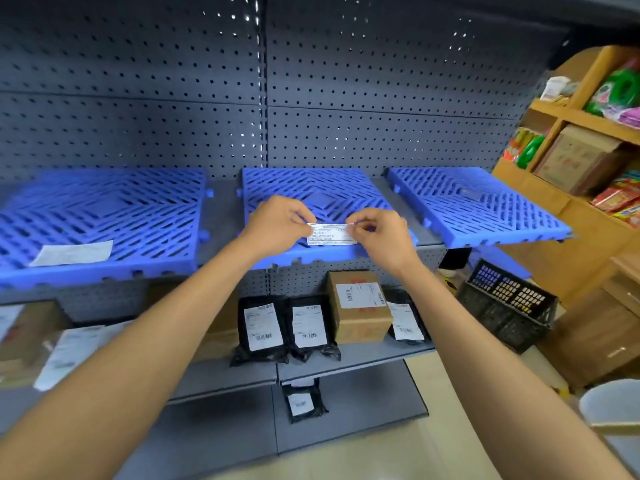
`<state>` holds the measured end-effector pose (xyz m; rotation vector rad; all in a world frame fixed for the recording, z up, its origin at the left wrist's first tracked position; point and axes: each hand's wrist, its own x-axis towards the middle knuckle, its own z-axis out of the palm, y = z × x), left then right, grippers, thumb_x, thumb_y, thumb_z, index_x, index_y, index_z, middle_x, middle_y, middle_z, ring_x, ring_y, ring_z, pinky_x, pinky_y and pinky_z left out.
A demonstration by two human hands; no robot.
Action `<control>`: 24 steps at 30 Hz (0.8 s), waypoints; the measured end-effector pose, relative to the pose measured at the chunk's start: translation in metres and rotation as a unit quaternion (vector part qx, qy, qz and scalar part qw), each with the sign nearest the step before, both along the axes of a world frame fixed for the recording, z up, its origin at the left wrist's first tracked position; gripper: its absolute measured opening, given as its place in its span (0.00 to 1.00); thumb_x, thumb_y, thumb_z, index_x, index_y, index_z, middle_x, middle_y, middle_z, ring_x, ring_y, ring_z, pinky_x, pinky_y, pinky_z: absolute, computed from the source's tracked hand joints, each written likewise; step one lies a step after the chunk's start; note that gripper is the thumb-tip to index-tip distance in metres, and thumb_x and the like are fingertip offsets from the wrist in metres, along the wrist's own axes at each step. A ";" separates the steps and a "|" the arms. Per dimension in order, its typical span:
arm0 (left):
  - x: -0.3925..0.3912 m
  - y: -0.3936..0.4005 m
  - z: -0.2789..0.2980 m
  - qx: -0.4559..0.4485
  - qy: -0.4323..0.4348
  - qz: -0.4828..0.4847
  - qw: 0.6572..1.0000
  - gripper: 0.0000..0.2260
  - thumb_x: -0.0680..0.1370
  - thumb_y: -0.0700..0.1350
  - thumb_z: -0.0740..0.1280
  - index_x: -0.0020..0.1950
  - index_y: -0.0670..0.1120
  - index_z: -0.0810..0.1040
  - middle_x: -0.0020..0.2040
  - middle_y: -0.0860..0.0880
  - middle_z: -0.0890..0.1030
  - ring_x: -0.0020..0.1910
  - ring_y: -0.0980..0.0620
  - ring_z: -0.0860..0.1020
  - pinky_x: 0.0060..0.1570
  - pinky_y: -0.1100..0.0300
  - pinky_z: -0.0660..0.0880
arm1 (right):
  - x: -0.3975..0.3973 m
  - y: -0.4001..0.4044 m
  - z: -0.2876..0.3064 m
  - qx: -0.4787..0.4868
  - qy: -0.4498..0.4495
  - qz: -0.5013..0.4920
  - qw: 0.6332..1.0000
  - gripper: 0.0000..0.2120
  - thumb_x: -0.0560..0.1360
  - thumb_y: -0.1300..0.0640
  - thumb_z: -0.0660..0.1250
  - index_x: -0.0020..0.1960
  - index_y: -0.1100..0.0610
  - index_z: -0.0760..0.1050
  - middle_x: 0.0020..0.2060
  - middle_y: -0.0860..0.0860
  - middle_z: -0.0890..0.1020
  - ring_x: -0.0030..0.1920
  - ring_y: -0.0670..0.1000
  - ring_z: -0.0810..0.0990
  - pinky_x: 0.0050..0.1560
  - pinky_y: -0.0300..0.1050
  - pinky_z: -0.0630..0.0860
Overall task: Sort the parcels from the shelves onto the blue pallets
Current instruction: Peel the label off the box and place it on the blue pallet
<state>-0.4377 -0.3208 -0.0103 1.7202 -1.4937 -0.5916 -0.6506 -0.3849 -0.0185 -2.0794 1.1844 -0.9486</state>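
Pinching white printed label [331, 233] | both hands | over middle blue pallet [311, 188]

We see the left hand [277, 223] and the right hand [377, 233] pinching the two ends of a white label [331, 234] over the near edge of the middle blue pallet [311, 188]. The left blue pallet [104, 209] carries a paper slip [73, 252]. On the shelf below stand black mailer bags [263, 327] and a cardboard box [358, 306].
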 end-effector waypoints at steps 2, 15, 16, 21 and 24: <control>-0.002 0.001 -0.003 -0.009 -0.023 0.006 1.000 0.04 0.73 0.46 0.75 0.44 0.55 0.84 0.38 0.58 0.86 0.36 0.57 0.80 0.50 0.50 0.77 | -0.001 -0.001 -0.004 -0.006 0.002 0.002 1.000 0.04 0.78 0.60 0.70 0.50 0.53 0.83 0.40 0.49 0.85 0.42 0.45 0.81 0.44 0.33 0.75; -0.011 0.011 -0.013 -0.059 -0.067 0.035 0.995 0.05 0.74 0.46 0.75 0.47 0.55 0.83 0.39 0.58 0.84 0.46 0.58 0.80 0.62 0.43 0.73 | -0.003 -0.008 -0.017 -0.046 0.006 0.018 0.999 0.04 0.76 0.59 0.73 0.50 0.54 0.84 0.45 0.45 0.84 0.48 0.45 0.80 0.51 0.38 0.74; -0.011 0.012 -0.013 -0.062 -0.064 0.038 0.995 0.05 0.74 0.46 0.75 0.47 0.55 0.83 0.39 0.58 0.84 0.46 0.59 0.80 0.62 0.44 0.73 | -0.004 -0.008 -0.018 -0.047 0.005 0.019 0.999 0.03 0.76 0.58 0.73 0.49 0.53 0.84 0.47 0.46 0.84 0.50 0.47 0.80 0.53 0.40 0.75; -0.015 0.017 -0.010 -0.072 -0.085 0.043 0.993 0.02 0.74 0.47 0.75 0.46 0.54 0.85 0.40 0.58 0.83 0.42 0.63 0.79 0.57 0.52 0.77 | -0.005 -0.010 -0.019 -0.059 0.011 0.036 0.998 0.03 0.76 0.58 0.73 0.48 0.53 0.85 0.53 0.46 0.83 0.61 0.48 0.77 0.61 0.38 0.67; -0.016 0.019 -0.007 -0.072 -0.097 0.036 0.992 0.03 0.76 0.45 0.73 0.44 0.53 0.86 0.38 0.59 0.84 0.42 0.63 0.80 0.56 0.52 0.78 | -0.006 -0.009 -0.017 -0.057 0.023 0.045 0.997 0.04 0.77 0.58 0.71 0.47 0.52 0.85 0.54 0.46 0.83 0.63 0.49 0.76 0.62 0.39 0.66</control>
